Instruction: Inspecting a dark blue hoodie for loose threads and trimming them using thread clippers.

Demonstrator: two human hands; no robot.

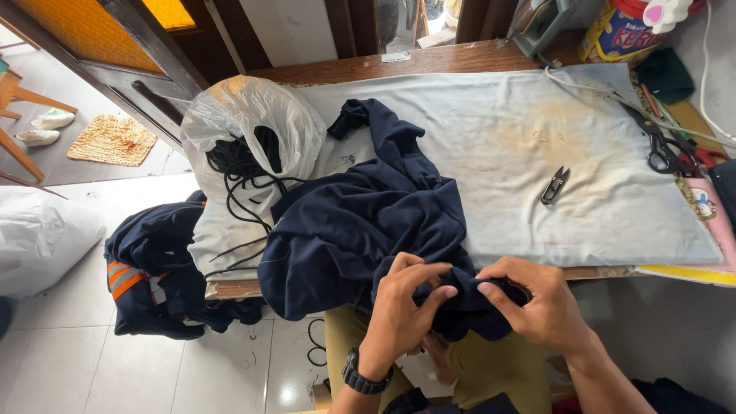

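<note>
Because both hands pinch the same bunched fold, the left hand [405, 295] and right hand [529, 299] are closed on the dark blue garment [368, 222], seemingly to hold a small spot taut. It spills from the padded table [537, 138] edge onto the lap; thread snips [554, 185] lie well apart.

A pale, stained cloth [537, 146] covers the wooden table [429, 60]. On it lie small thread snips [554, 185], and large black scissors [661, 143] are near the right edge. A clear plastic bag [249, 123] holds black cords [244, 172]. Below the table lies a pile of dark garments [157, 268] (orange stripes show on one).
</note>
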